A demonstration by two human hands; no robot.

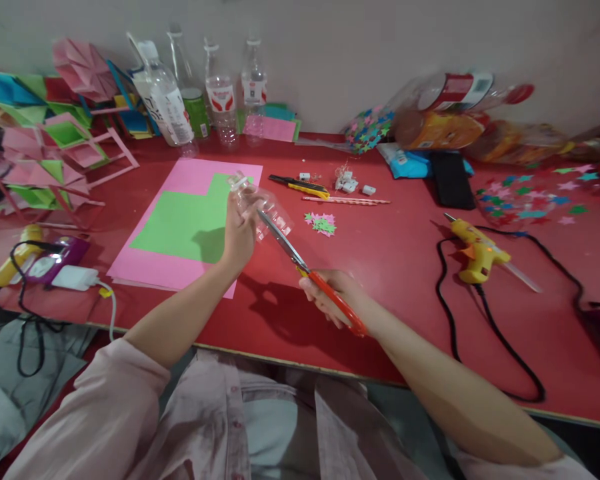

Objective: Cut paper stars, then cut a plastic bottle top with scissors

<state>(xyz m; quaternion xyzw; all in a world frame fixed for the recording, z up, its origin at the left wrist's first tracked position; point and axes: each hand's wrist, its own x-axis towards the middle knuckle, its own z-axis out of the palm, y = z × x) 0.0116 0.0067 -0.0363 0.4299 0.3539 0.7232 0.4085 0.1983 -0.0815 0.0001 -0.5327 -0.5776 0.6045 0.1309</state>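
Observation:
My left hand (241, 230) is wrapped round a clear plastic bottle (275, 212), whose neck points up and to the left. In my right hand (337, 297) is a pair of scissors (335, 301) with red handles. Its blades reach up to the bottle beside my left fingers; I cannot tell whether they are cutting in. Below and behind the bottle lie a green sheet (180, 223) and pink sheets (195, 175) of paper. A small pile of pink and green paper stars (321, 224) sits just right of the bottle.
Several clear bottles (223, 100) stand along the wall. A yellow glue gun (480, 253) with a looping black cord lies right, near a black phone (451, 180). A cutter knife (300, 187) rests behind the stars. Folded paper models (55, 153) crowd the left side.

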